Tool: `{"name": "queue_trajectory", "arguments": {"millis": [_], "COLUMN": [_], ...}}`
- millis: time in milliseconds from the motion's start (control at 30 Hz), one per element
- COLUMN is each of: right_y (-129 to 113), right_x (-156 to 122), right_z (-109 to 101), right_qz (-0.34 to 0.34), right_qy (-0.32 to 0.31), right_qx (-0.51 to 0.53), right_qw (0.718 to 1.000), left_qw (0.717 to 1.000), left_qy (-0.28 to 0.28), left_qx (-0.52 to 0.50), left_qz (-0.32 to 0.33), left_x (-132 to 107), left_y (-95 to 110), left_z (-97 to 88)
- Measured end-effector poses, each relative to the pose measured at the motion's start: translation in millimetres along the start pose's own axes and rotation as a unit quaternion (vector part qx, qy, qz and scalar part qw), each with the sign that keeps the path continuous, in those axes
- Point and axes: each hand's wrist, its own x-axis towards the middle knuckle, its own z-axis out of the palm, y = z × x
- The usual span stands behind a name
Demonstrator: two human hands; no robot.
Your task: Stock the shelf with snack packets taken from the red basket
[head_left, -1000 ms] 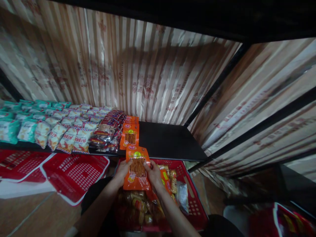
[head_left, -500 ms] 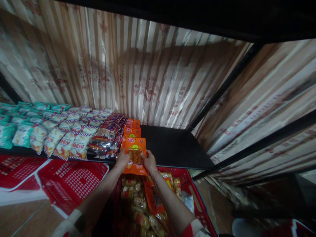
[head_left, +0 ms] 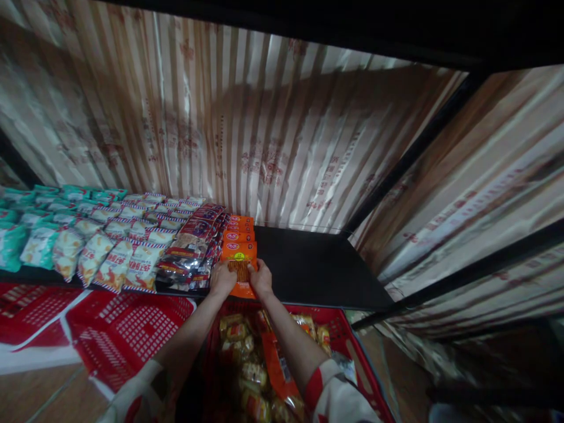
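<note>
An orange snack packet with a see-through window is pinched at both sides between my hands, at the front of a row of matching orange packets on the black shelf. My left hand is closed on its left edge, right beside the dark red and purple snack packets. On its right edge, my right hand is closed with the thumb on the front. Below my forearms is a red basket holding several yellow-wrapped snacks and an orange packet.
White-and-orange snack bags and teal bags fill the shelf's left part. Red baskets stand below at the left. A striped curtain hangs behind, and a black frame post slants at the right.
The orange packet in my hands has moved up and back onto the shelf, closer against the row behind it. The view has shifted slightly.
</note>
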Motion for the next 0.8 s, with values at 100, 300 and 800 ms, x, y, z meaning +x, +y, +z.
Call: {"name": "queue_trajectory", "arguments": {"millis": [100, 300, 800], "right_y": [-1.1, -1.7, 0.5], "right_x": [2.9, 6.0, 5.9], "right_z": [2.4, 7.7, 9.9], "right_qz": [0.005, 0.0, -0.01], "right_qy": [0.003, 0.022, 0.014], "right_qx": [-0.014, -0.032, -0.047], "right_qw": [1.0, 0.999, 0.999], "left_qw": [1.0, 0.996, 0.984], "left_qy": [0.013, 0.03, 0.036], "left_qx": [0.028, 0.085, 0.117], "left_qz": [0.002, 0.018, 0.13], "left_x": [1.0, -8.1, -12.6], "left_y": [-0.3, 3.0, -9.5], "left_z": [1.4, 3.9, 31.0]}}
